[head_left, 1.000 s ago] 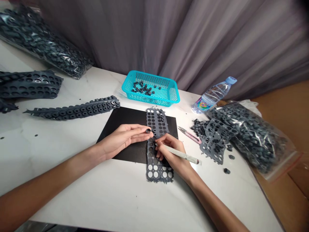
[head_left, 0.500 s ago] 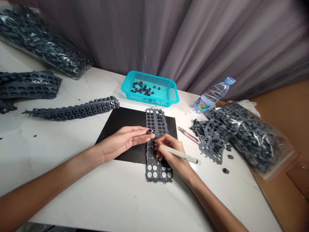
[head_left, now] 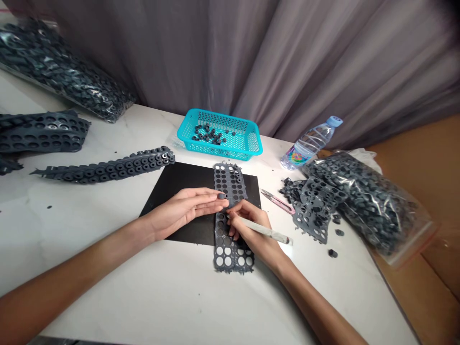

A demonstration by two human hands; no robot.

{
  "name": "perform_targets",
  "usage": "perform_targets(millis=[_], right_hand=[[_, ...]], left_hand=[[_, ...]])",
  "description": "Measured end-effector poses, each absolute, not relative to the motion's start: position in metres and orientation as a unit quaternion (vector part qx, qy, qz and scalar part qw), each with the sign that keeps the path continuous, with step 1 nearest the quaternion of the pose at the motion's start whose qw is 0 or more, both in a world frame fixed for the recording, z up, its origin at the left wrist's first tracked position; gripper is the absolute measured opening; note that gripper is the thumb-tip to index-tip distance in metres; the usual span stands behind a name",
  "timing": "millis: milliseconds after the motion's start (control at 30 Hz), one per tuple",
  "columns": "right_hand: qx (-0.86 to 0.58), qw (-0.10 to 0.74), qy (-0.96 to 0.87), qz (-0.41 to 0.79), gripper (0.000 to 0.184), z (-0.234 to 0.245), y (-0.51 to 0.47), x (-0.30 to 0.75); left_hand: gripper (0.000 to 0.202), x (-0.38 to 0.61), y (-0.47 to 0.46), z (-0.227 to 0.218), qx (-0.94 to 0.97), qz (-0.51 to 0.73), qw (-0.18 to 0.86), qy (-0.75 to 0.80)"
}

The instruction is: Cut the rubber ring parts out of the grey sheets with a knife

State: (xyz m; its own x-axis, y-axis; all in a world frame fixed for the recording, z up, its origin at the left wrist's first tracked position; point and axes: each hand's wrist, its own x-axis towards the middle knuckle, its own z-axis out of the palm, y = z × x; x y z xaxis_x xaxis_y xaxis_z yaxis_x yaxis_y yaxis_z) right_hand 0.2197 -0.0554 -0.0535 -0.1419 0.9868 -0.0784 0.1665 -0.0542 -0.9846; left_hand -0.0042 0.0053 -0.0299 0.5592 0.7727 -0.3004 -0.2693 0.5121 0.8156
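My left hand pinches a small dark rubber bushing at its fingertips, the other fingers fairly straight. Close beside it, my right hand is closed around a pale pen-like tool, whose tip is hidden near the fingertips. Both hands are over a perforated dark rubber sheet with rows of round holes. That sheet lies lengthwise across a black mat and extends past the mat's near edge onto the white table.
Behind the mat stands a turquoise basket holding several bushings. To the right are pink-handled snips, a water bottle, sheet scraps and a bag of bushings. A studded strip and another full bag lie left.
The bushing at my left fingertips has turned, its hollow end no longer facing me. Both hands keep nearly the same place; the whole view has shifted slightly.
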Motion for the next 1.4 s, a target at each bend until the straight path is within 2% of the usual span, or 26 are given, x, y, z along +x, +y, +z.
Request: perform_targets(millis=[367, 500, 633, 733, 833, 933, 1133, 1400], right_hand=[[-0.514, 0.397, -0.569, 0.504, 0.009, -0.052, -0.056, 0.220], [-0.514, 0.400, -0.564, 0.508, 0.006, -0.052, -0.055, 0.219], [-0.513, 0.404, -0.560, 0.510, 0.006, -0.053, -0.056, 0.219], [-0.511, 0.412, -0.553, 0.514, 0.007, -0.055, -0.056, 0.220], [-0.501, 0.439, -0.530, 0.525, 0.009, -0.058, -0.054, 0.221], [-0.502, 0.478, -0.504, 0.515, 0.012, -0.059, -0.049, 0.223], [-0.512, 0.470, -0.521, 0.495, 0.012, -0.060, -0.039, 0.228], [-0.504, 0.457, -0.528, 0.508, 0.011, -0.063, -0.039, 0.230]], left_hand=[[0.021, -0.002, 0.010, -0.035, 0.393, 0.327, 0.793, 0.331], [0.020, 0.003, 0.038, -0.018, 0.447, 0.356, 0.749, 0.334], [0.022, 0.020, 0.107, 0.017, 0.576, 0.417, 0.610, 0.349], [0.033, 0.031, 0.144, 0.027, 0.698, 0.370, 0.448, 0.418], [0.043, 0.030, 0.137, 0.019, 0.813, 0.305, 0.275, 0.413], [0.040, 0.023, 0.096, 0.004, 0.871, 0.274, 0.196, 0.356], [0.031, 0.017, 0.030, -0.019, 0.901, 0.197, 0.218, 0.319], [0.026, 0.014, 0.026, -0.038, 0.908, 0.189, 0.227, 0.299]])
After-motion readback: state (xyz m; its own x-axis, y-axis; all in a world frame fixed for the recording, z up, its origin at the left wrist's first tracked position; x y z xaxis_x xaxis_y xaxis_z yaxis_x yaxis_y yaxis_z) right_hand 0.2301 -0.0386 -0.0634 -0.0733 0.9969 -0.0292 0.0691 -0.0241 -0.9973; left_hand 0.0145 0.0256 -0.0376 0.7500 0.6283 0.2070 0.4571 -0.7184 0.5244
